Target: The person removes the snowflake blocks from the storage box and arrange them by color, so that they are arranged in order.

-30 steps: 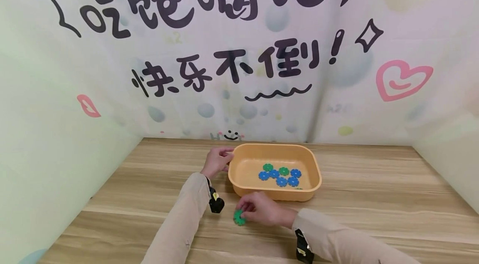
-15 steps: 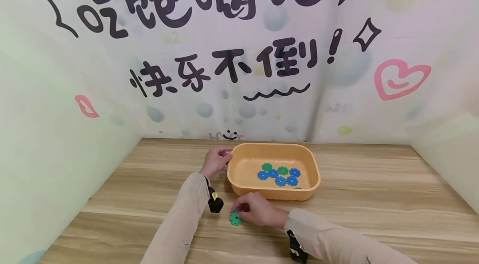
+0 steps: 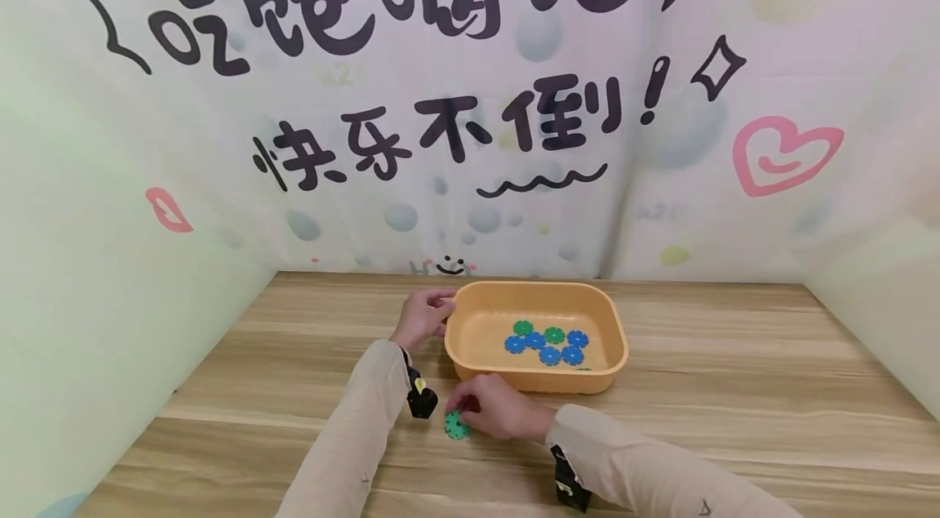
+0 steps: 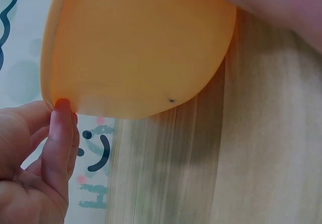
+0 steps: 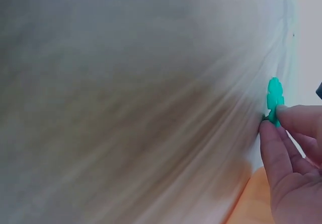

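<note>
An orange plastic basin (image 3: 539, 381) stands on the wooden table, holding several blue notched discs (image 3: 550, 356) and green notched discs (image 3: 554, 335). At its left end, my left hand (image 3: 422, 317) grips the rim, and the left wrist view shows the fingers (image 4: 59, 138) pinching the basin wall (image 4: 141, 48). In front of the basin, my right hand (image 3: 498, 409) pinches a green flower-shaped snowflake disc (image 3: 457, 425) by its edge. The right wrist view has this disc (image 5: 274, 95) standing edge-on between thumb and fingers (image 5: 275, 151).
The wood-grain table (image 3: 734, 387) runs back to a printed white curtain (image 3: 352, 216) with black lettering. Pale side walls (image 3: 88, 322) bound it left and right. A black wrist camera (image 3: 422, 400) sits on the left sleeve, another (image 3: 569, 481) on the right.
My right hand has shifted a little to the left, carrying the green disc in front of the basin. The left hand keeps its hold on the rim.
</note>
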`<act>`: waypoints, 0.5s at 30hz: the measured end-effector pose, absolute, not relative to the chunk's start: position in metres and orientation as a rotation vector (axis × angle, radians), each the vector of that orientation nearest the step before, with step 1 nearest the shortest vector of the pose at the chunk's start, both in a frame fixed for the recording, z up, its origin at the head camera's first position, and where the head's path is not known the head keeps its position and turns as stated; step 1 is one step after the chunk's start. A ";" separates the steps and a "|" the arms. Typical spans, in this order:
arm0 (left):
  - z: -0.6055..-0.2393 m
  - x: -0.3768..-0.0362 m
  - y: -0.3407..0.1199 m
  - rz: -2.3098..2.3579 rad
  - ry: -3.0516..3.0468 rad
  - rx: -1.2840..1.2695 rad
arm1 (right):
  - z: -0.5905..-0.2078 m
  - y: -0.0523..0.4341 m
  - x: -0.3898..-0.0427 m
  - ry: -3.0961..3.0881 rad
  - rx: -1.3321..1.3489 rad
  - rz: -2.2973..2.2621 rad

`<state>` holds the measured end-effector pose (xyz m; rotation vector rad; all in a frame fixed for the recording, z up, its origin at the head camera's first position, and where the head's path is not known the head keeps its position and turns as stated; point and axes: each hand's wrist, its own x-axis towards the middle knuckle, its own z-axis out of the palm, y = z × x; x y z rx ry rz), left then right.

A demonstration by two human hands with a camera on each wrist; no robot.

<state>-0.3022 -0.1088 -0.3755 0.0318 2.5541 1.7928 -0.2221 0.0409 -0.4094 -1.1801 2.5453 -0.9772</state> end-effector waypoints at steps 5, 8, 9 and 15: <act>-0.375 -0.302 -0.109 1.797 2.551 0.034 | -0.409 0.040 -0.221 2.548 -1.157 -0.951; -0.376 -0.301 -0.109 1.803 2.542 0.031 | -0.409 0.041 -0.219 2.550 -1.162 -0.954; -0.375 -0.301 -0.109 1.804 2.539 0.028 | -0.409 0.041 -0.219 2.549 -1.167 -0.960; -0.374 -0.302 -0.108 1.804 2.536 0.029 | -0.406 0.048 -0.216 2.527 -1.191 -1.042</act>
